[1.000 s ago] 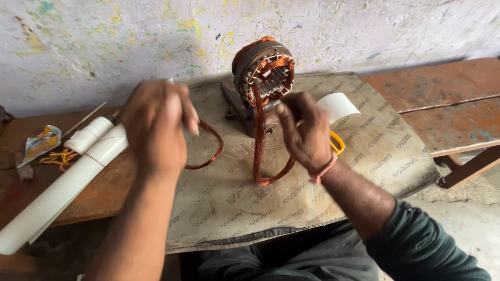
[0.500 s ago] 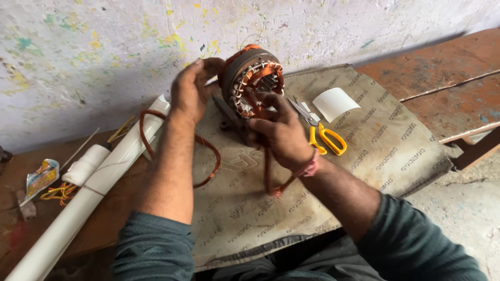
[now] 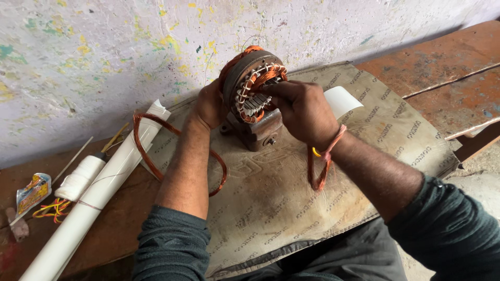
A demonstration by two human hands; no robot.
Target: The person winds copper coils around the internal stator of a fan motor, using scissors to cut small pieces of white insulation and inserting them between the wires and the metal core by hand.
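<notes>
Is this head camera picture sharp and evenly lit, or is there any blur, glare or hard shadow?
Head view: soft, even light, no glare; only faint shadows under the motor stator and forearms. Both the left hand and right hand look sharp, as do the copper wire loop and white tube. Edges bend slightly, wide-lens style.

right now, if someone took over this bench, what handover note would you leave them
Left hand grips the motor stator from its far left side, steadying it on the sheet of printed paper.
Right hand has its fingertips at the stator's front slots, on the copper coil.
Done: some copper winding sits in the slots.
Left: loose coil loops hang by both forearms, not seated.
Nearby: white tube, white thread spool, white paper slip.
</notes>
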